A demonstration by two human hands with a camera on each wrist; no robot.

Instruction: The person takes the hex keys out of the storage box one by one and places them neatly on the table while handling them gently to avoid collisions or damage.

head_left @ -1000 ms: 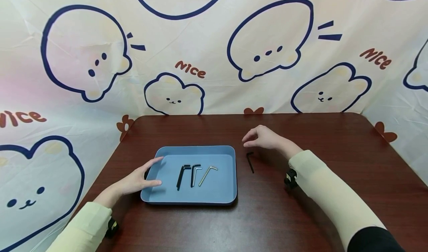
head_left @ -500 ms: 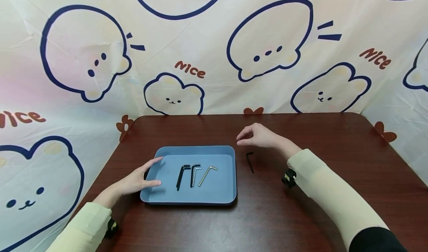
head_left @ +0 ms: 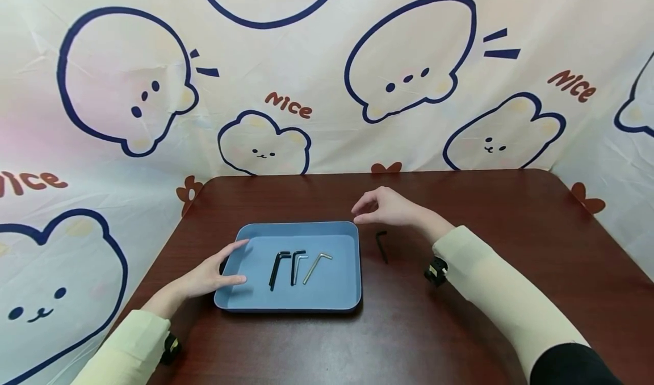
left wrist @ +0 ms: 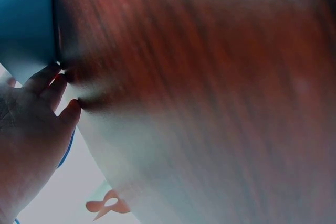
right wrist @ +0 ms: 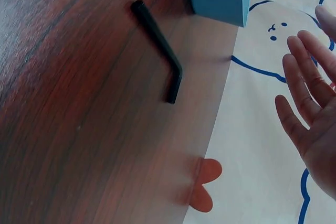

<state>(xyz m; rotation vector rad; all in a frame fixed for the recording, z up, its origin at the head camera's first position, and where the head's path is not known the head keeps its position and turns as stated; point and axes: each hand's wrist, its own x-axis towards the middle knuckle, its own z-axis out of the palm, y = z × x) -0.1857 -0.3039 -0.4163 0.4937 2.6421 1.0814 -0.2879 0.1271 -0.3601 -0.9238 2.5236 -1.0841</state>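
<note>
My left hand (head_left: 204,277) rests at the left rim of a shallow blue tray (head_left: 327,300), its thumb and index finger reaching straight over the edge. In the left wrist view its other fingers lie against the table beside the tray. Inside the tray are several hex keys: black ones (head_left: 276,271), a silver one (head_left: 297,271) and a gold one (head_left: 313,270). Another black hex key (right wrist: 160,43) lies on the table just right of the tray. My right hand (head_left: 390,208) hovers beyond that key, near the tray's far right corner, loosely bent and holding nothing.
The dark brown wooden table (head_left: 460,203) extends to both sides and in front of the tray. A pale cloth (head_left: 332,141) printed with cartoon bears hangs behind the table and at its sides.
My right hand has drifted left, from above the loose black hex key to the tray's far right corner. The left hand, tray and hex keys stay in place.
</note>
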